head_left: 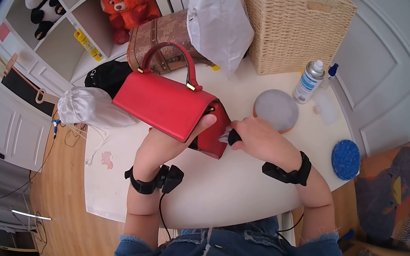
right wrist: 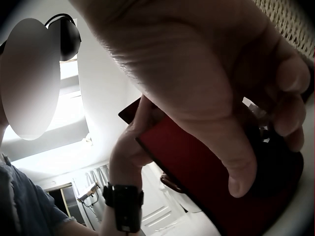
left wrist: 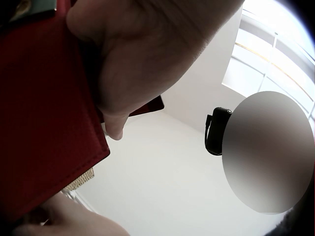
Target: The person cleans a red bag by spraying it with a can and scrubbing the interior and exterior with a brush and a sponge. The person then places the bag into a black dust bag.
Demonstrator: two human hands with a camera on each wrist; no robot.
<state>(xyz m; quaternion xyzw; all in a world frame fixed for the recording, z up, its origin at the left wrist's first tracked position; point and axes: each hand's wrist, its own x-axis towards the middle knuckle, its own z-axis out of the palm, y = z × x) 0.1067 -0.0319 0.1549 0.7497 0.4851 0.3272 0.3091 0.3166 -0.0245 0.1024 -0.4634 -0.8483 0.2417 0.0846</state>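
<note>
A red handbag (head_left: 162, 99) with a top handle is tilted over the white table, its side facing right. My left hand (head_left: 164, 146) grips it from below, thumb along its side edge; the other fingers are hidden behind the bag. In the left wrist view, that hand (left wrist: 147, 54) lies against the red leather. Close to the bag's side, my right hand (head_left: 260, 141) pinches a small black object (head_left: 235, 137) with a pale, bristle-like end at the leather. The right wrist view has the thumb (right wrist: 238, 179) over this dark piece; I cannot tell its exact kind.
White dust bags (head_left: 93, 108) and a brown patterned bag (head_left: 162, 39) stand around the handbag. Behind are a wicker basket (head_left: 290, 30) and a spray can (head_left: 308, 84). A round grey-topped pad (head_left: 276, 109) sits beyond the right hand, a blue round pad (head_left: 346, 159) at the right edge.
</note>
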